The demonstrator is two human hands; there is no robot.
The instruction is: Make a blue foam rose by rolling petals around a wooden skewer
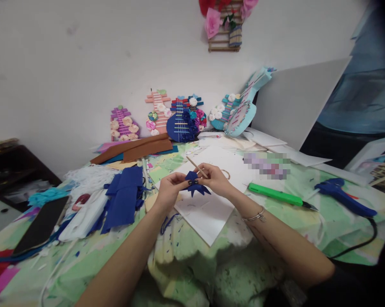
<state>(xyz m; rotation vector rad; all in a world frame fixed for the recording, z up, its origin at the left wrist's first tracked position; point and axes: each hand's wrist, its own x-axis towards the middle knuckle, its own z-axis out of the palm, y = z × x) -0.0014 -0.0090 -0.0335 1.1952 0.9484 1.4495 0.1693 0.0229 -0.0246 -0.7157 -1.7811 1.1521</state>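
Both hands meet over a white sheet (pixel 211 230) in the middle of the table. Between the thumb and fingers of my left hand (pixel 171 188) is a dark blue pointed piece (pixel 199 187), star- or flower-like, of paper or thin foam. My right hand (pixel 215 179) is closed around a thin wooden stick (pixel 192 162), tilted up to the left, and its fingertips also touch the blue piece. Part of that piece is hidden by the fingers. A small brown ring (pixel 225 174) lies on the sheet beyond my right hand.
Right of the hands lie a green box cutter (pixel 275 194), blade out, and a blue corded glue gun (pixel 346 198). On the left are folded blue sheets (pixel 123 198), a white power strip (pixel 83 217) and a dark phone (pixel 40 226). Decorated craft guitars (pixel 179 121) line the wall.
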